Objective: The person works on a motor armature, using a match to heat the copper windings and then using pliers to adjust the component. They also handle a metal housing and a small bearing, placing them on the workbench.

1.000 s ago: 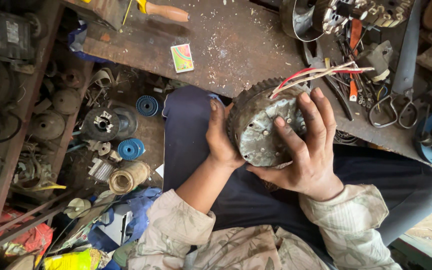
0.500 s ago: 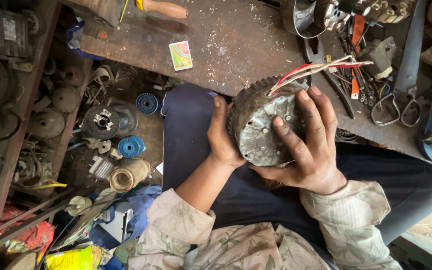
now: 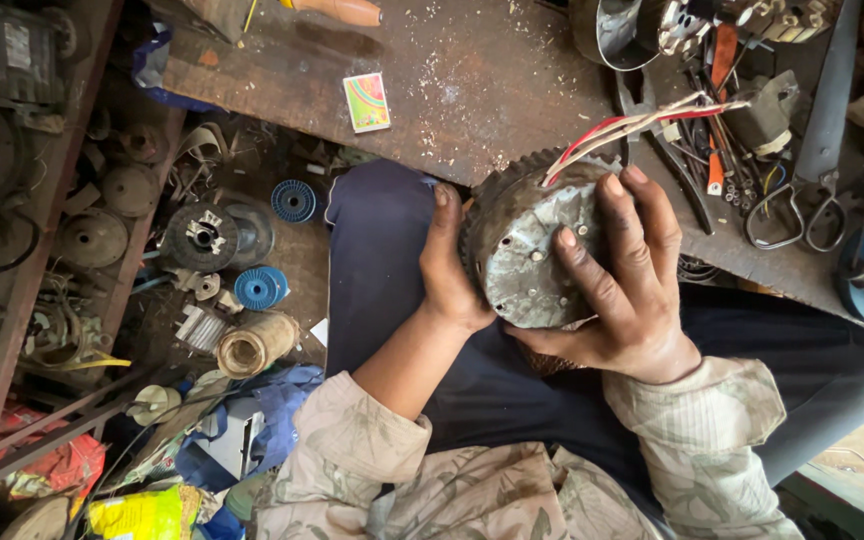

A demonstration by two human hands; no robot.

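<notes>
We've got a round grey motor housing (image 3: 537,255) w/ a ribbed dark rim held in both hands over our lap, just at the near edge of the wooden workbench (image 3: 472,80). Our left hand (image 3: 449,265) is wrapped round the housing's left side, palm against the rim, thumb up along the edge. Our right hand (image 3: 624,285) grips it from the right & underneath, fingers (image 3: 592,280) spread across the flat metal face, which has several small holes. A bundle of red & white wires (image 3: 642,122) comes out of the top of the housing and runs up-right over the bench. On the bench: a small colourful card (image 3: 366,101) well apart to the upper left, a wooden tool handle (image 3: 342,10) at the top edge, a shiny metal cup (image 3: 612,30) and a clutter of pliers (image 3: 672,140) & other hand tools to the right of the wires. Left of our leg, on the floor, 2 blue spools (image 3: 277,245), a black round part (image 3: 202,236) and a roll of tan cord (image 3: 255,343) lie among scrap. A yellow wrapper (image 3: 142,512) sits at the bottom left.
</notes>
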